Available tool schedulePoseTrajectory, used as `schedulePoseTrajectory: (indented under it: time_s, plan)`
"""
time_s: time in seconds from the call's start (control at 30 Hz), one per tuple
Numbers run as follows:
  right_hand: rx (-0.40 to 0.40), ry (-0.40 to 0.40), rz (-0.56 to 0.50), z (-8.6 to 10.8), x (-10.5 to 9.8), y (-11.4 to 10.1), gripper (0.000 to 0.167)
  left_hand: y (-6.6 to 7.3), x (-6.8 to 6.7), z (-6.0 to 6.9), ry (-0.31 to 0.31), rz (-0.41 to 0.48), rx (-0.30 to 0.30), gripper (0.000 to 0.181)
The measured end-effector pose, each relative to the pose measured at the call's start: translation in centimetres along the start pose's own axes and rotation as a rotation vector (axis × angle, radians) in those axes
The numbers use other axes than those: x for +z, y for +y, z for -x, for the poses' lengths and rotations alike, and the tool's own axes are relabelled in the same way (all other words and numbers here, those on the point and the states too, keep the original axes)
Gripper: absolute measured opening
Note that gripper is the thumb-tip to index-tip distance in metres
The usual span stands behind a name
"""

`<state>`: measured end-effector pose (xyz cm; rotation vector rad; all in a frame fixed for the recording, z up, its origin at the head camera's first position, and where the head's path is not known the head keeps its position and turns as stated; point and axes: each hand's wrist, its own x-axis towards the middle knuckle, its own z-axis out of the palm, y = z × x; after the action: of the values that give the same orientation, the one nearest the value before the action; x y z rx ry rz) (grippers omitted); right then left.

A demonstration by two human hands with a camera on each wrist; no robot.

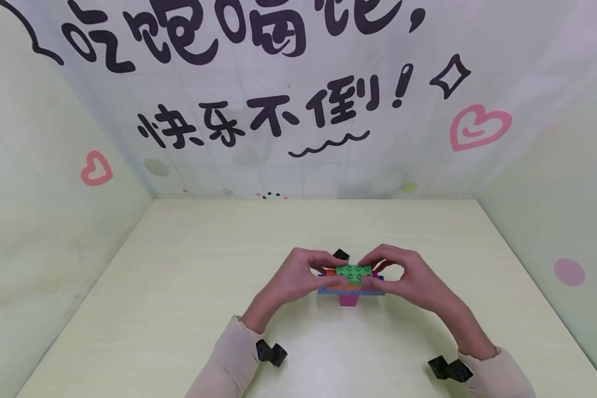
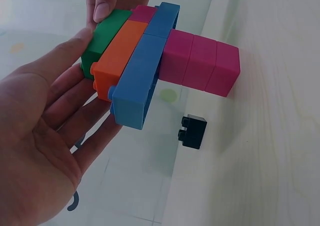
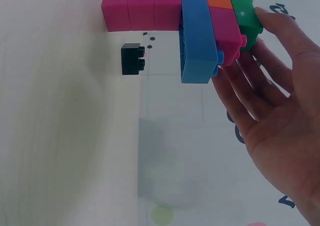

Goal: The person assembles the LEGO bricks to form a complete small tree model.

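A green building brick (image 1: 353,273) tops a small structure on the table. Below it lie an orange brick (image 2: 122,58) and a magenta brick (image 3: 225,33) side by side, then a layer of blue bricks (image 2: 137,81). A column of three magenta bricks (image 2: 200,61) carries these layers. My left hand (image 1: 297,276) pinches the green brick's left end, thumb on the near side and fingers behind. At its right end my right hand (image 1: 413,275) pinches the same brick likewise. In both wrist views the other fingers extend behind the layers.
A small black brick (image 2: 194,132) lies on the pale table (image 1: 179,309) just behind the structure. Printed walls (image 1: 303,171) enclose the table at the back and sides. Black devices (image 1: 272,353) sit at both wrists.
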<state>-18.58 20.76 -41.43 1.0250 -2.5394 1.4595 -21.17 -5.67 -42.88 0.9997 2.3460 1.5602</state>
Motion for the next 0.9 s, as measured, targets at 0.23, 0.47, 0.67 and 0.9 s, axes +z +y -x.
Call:
schedulePoseTrajectory:
  time_s: [0.23,0.47,0.67,0.9]
  plan:
    - [0.014,-0.002,-0.013,-0.04,-0.06,0.17,0.029,-0.08,-0.06,0.04,-0.003,-0.004,-0.002,0.031]
    - [0.008,-0.003,-0.020,0.04,0.05,0.50,0.029,-0.15,-0.05,0.03,-0.004,0.001,0.000,0.031]
    - [0.002,0.000,-0.015,0.05,0.09,0.65,0.029,-0.24,-0.03,0.09,-0.004,0.001,-0.007,0.031]
    - [-0.016,-0.011,-0.012,-0.02,0.03,0.31,0.029,-0.36,-0.03,0.06,-0.003,0.011,-0.001,0.031]
